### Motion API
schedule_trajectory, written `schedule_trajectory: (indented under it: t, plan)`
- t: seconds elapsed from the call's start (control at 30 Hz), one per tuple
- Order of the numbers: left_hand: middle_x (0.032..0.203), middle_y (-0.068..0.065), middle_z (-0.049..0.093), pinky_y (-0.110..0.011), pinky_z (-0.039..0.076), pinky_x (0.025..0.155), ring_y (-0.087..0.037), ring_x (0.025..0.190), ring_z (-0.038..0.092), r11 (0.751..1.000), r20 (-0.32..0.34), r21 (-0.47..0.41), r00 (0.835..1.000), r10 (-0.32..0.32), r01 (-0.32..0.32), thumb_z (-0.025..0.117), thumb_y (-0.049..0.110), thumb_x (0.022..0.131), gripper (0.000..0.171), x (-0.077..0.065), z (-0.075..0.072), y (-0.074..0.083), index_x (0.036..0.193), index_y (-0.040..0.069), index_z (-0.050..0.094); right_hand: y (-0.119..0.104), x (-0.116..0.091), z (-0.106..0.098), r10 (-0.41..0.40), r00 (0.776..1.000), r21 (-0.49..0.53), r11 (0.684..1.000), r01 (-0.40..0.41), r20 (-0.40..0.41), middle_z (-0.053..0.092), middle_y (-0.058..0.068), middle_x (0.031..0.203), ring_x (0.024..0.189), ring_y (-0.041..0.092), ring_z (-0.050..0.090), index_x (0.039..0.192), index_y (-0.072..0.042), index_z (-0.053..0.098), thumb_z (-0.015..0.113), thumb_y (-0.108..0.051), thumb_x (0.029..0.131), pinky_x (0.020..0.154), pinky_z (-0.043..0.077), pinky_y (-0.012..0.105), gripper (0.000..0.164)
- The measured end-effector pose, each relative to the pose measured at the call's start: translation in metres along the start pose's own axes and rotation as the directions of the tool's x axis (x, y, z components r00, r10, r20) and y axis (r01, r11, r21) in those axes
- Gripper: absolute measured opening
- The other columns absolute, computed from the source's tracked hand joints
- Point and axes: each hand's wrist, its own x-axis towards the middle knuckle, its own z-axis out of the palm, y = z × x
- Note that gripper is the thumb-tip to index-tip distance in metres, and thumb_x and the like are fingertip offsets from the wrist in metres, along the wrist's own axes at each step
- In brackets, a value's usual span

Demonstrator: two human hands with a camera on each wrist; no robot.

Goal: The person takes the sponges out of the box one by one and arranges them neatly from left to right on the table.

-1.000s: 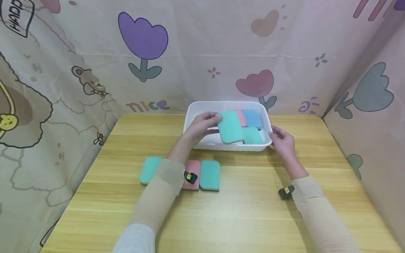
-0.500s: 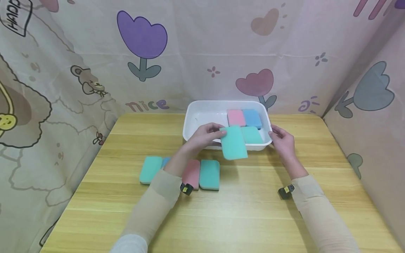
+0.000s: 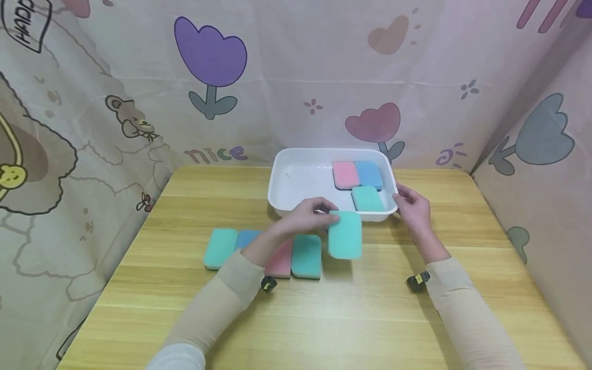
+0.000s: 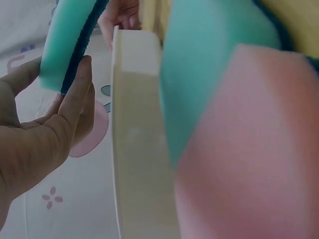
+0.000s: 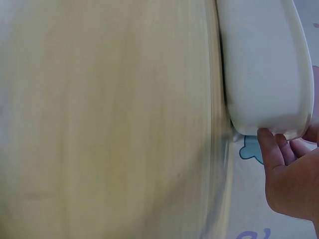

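My left hand (image 3: 311,216) pinches a teal sponge (image 3: 345,235) by its left edge, held above the table just in front of the white plastic bin (image 3: 300,192). In the left wrist view that sponge (image 4: 70,37) shows a dark blue scouring layer between thumb and fingers. At the bin's right end, my right hand (image 3: 414,208) holds the rim, and its fingertips meet the outer wall in the right wrist view. Inside the bin lie a pink sponge (image 3: 346,175), a blue sponge (image 3: 369,174) and a teal sponge (image 3: 368,199), all toward the right.
A row of sponges lies on the wooden table (image 3: 370,318) in front of the bin: a teal one (image 3: 221,248), a blue one (image 3: 247,237), a pink one (image 3: 280,261) and another teal one (image 3: 307,256). Behind the bin hangs a printed curtain (image 3: 287,61).
My left hand has brought the teal sponge from over the bin toward me, out past its front rim. The right hand has stayed at the bin's right end.
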Motion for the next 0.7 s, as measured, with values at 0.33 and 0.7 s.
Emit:
schedule_trajectory:
  t: [0.33, 0.7]
  plan:
    - [0.113, -0.009, 0.068, -0.039, 0.061, 0.086, -0.019, 0.091, 0.068, 0.995, 0.067, 0.104, 0.998, -0.016, 0.009, 0.072, 0.026, 0.099, 0.036, 0.003, 0.013, -0.013, 0.127, 0.005, 0.064, -0.001, -0.001, 0.0, 0.014, 1.0, -0.004, 1.0, -0.014, -0.004, 0.047, 0.02, 0.157, 0.141, 0.034, 0.051, 0.155, -0.004, 0.046, 0.057, -0.019, 0.107, 0.102, 0.053, 0.026, 0.051]
    - [0.118, -0.006, 0.067, -0.037, 0.061, 0.086, -0.018, 0.099, 0.067, 0.981, 0.1, 0.196, 0.995, -0.017, -0.003, 0.072, 0.022, 0.1, 0.033, 0.006, 0.021, -0.023, 0.128, 0.006, 0.065, 0.0, 0.0, 0.001, 0.005, 1.0, 0.003, 1.0, -0.005, -0.01, 0.048, 0.021, 0.156, 0.139, 0.034, 0.052, 0.154, -0.003, 0.048, 0.058, -0.018, 0.107, 0.099, 0.054, 0.024, 0.051]
